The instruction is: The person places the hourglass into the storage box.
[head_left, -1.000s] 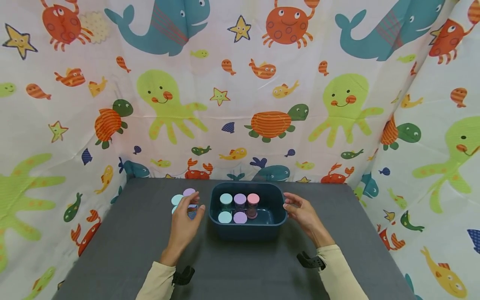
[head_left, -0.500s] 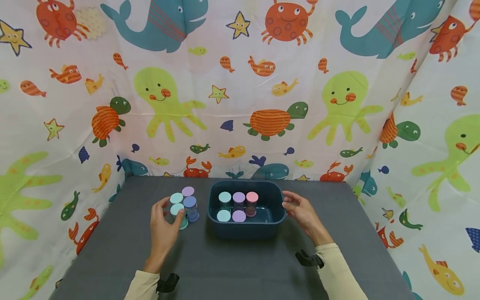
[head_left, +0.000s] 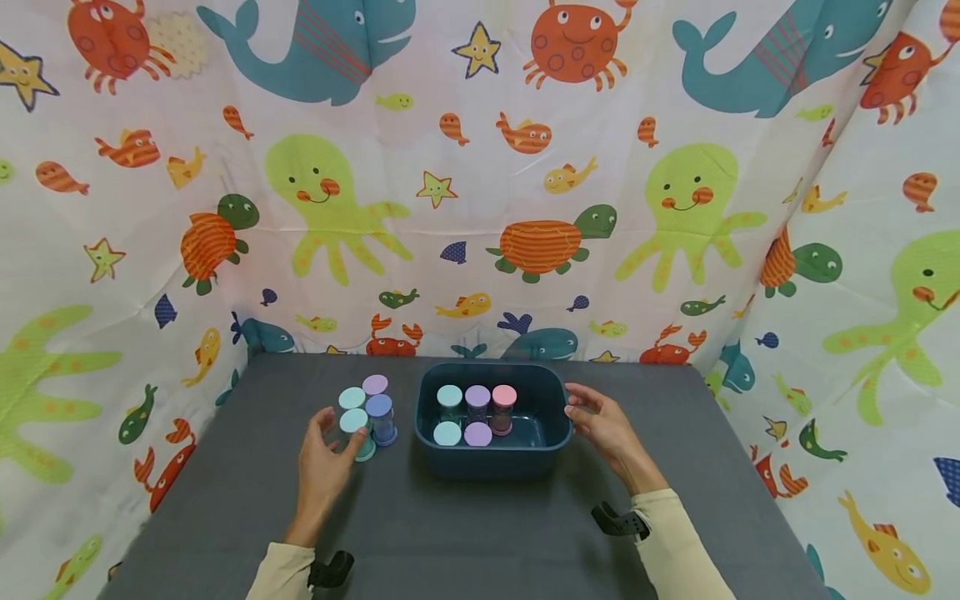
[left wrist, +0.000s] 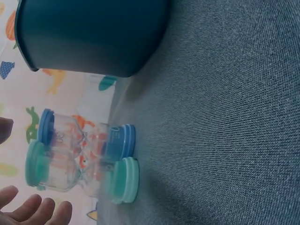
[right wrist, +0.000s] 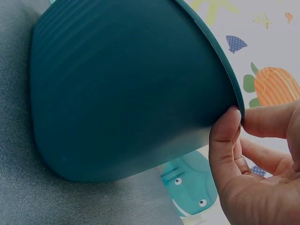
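Four-sided with rounded corners, a dark blue bin stands mid-table. My right hand pinches its right rim between thumb and fingers, as the right wrist view shows closely. To the bin's left, several small sand timers stand upright in a cluster: a front mint sand timer, a blue sand timer, a rear mint one and a purple-capped one. My left hand is around the front mint timer, thumb and fingers spread apart. In the left wrist view, the fingertips lie beside its cap.
Inside the bin, several more sand timers stand toward the left, among them a pink-capped timer and a purple-capped timer. A grey cloth covers the table. Behind and at both sides hangs a sea-animal printed curtain.
My left hand has moved left, from over the sand timers to the near left side of the cluster, uncovering the blue one. My right hand stays at the bin's rim.
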The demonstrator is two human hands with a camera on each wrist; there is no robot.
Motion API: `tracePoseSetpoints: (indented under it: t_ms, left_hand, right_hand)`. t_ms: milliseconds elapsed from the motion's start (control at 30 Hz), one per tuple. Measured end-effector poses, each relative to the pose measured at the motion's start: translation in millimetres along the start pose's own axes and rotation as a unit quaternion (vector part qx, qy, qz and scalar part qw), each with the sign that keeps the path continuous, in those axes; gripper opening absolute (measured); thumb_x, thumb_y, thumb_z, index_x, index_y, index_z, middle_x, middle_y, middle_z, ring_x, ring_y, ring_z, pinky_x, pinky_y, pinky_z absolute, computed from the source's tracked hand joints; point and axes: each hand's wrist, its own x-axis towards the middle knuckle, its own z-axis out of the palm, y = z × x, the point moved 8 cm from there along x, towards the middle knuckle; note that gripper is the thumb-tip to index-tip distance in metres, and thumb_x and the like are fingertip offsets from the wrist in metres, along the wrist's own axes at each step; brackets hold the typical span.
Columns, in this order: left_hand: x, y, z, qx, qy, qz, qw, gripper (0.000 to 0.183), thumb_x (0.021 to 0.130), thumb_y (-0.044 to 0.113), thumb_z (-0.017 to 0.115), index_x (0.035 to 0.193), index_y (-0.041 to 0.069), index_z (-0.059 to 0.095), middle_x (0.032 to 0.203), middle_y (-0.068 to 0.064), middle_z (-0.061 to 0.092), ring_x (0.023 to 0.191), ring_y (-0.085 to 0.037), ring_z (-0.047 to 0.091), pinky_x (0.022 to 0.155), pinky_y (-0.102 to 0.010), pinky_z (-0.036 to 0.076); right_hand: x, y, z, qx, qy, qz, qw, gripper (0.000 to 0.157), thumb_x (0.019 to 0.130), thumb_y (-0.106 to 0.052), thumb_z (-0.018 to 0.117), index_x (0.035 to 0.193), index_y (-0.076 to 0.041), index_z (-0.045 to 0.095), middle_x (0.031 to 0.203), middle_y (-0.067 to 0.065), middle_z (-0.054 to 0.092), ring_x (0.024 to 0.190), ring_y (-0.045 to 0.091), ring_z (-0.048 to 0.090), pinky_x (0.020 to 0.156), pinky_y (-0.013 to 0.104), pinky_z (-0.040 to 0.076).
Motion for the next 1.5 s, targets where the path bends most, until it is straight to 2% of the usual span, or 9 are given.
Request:
tracePoseSetpoints:
  t_ms: [700,967,1133,1333,1500]
  left_hand:
    - [3.5,-12.3,8.4,0.026,-0.005,-0.019,0.9995,0.065,0.083,0.023,0.079,0.134,-0.002,0.048,0.129,-0.023,0.057,0.118,-0.041,0.059,0.09,-0.055,0.052]
    - [4.7,-12.7,8.9,0.041,0.01,-0.005,0.9991,0.061,0.083,0.026,0.079,0.131,-0.001,0.052,0.124,-0.021,0.059,0.113,-0.038,0.061,0.085,-0.051,0.054]
    - [3.4,-12.4,10.3,0.032,0.015,0.001,0.9994,0.055,0.083,0.024,0.079,0.126,-0.001,0.056,0.118,-0.02,0.062,0.109,-0.037,0.063,0.084,-0.052,0.055]
    - [1.9,-11.8,9.1,0.022,0.022,-0.004,0.9995,0.053,0.083,0.023,0.079,0.125,-0.002,0.057,0.118,-0.021,0.063,0.108,-0.037,0.064,0.084,-0.051,0.055]
    - [0.7,-8.3,7.6,0.034,0.025,0.002,0.9991,0.053,0.084,0.023,0.078,0.125,-0.002,0.057,0.118,-0.021,0.063,0.107,-0.036,0.064,0.08,-0.045,0.057]
  right_hand:
    - [-1.2,-0.7,2.6,-0.003,-0.009,-0.002,1.0,0.045,0.099,-0.01,0.055,0.144,-0.01,0.047,0.121,0.01,0.049,0.095,0.017,0.054,0.079,0.024,0.053]
    - [0.3,-2.8,2.7,-0.007,-0.016,-0.006,1.0,0.045,0.099,-0.01,0.056,0.143,-0.01,0.047,0.124,0.014,0.049,0.097,0.019,0.055,0.08,0.023,0.053]
    - [-0.4,-1.4,2.2,-0.013,-0.017,-0.002,1.0,0.046,0.099,-0.012,0.057,0.144,-0.011,0.047,0.126,0.016,0.049,0.099,0.021,0.055,0.082,0.023,0.053]
    - [0.0,-0.7,2.3,-0.009,-0.023,-0.005,1.0,0.046,0.099,-0.011,0.056,0.143,-0.01,0.047,0.122,0.013,0.05,0.097,0.019,0.055,0.081,0.023,0.053]
    - [0.0,-0.5,0.7,-0.003,-0.022,-0.003,1.0,0.046,0.099,-0.01,0.055,0.143,-0.01,0.047,0.121,0.011,0.05,0.096,0.018,0.056,0.081,0.023,0.053]
